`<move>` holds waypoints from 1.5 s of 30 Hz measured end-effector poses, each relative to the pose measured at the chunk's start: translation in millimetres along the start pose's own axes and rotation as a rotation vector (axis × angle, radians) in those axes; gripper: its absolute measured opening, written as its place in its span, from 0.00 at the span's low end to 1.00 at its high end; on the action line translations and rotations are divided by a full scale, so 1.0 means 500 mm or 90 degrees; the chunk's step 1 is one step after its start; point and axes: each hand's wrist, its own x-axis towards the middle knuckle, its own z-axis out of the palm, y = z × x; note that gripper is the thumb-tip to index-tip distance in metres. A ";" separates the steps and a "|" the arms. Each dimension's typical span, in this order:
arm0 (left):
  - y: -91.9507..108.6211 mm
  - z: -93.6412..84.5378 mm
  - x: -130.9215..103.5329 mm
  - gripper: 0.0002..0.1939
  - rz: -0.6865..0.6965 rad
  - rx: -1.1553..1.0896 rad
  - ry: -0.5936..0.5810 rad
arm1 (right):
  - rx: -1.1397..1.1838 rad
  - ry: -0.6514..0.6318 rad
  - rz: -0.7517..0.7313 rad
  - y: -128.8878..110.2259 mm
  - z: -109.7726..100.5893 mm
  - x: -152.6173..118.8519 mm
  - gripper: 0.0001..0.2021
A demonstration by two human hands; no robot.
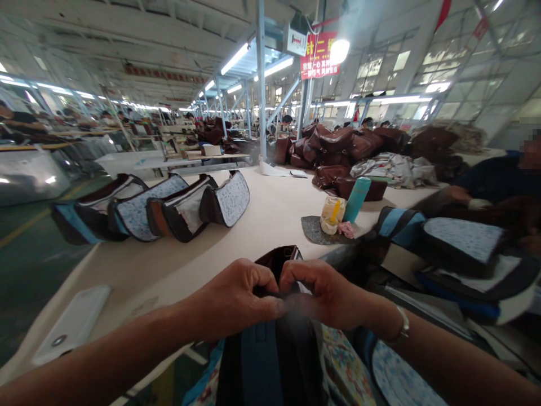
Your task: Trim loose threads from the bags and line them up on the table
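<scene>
Black bag: upright in front of me, just beyond the near edge of the counter, a blue band down its side and its dark mouth facing up; floral fabric shows to either side of it.
Left hand: closed, my thumb and curled fingers pinching the bag's upper edge.
Right hand: closed on the same edge, facing my left, fingertips nearly meeting it; blur hides exactly what lies between the thumbs. A silvery bracelet circles my wrist.
White case: flat at the counter's near left corner, a round dark spot towards its lower end, partly behind my left forearm.
Row of bags: four, black with blue, brown and pale patterned panels, leaning side by side along the left edge.
Teal bottle: standing near the right edge, beside a wrapped pot with a yellow tool and a pink cloth, on or by a dark mat.
Brown bags: heaped at the far right, pale cloth bunched beside them.
Stacked pieces: blue, black and patterned, to my right, below a person's dark sleeve.
</scene>
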 end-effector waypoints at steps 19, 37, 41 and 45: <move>0.010 -0.003 -0.007 0.09 0.025 0.024 0.009 | -0.578 -0.080 -0.200 -0.046 -0.007 -0.019 0.08; 0.002 -0.009 -0.016 0.08 0.035 -0.040 -0.037 | -0.201 -0.061 -0.174 -0.013 -0.027 0.006 0.06; 0.001 -0.011 -0.012 0.08 0.044 -0.042 -0.041 | -0.276 -0.115 -0.172 -0.024 -0.022 0.008 0.04; -0.005 -0.012 -0.014 0.08 0.050 -0.025 -0.035 | -0.346 -0.164 -0.138 -0.026 -0.022 0.018 0.08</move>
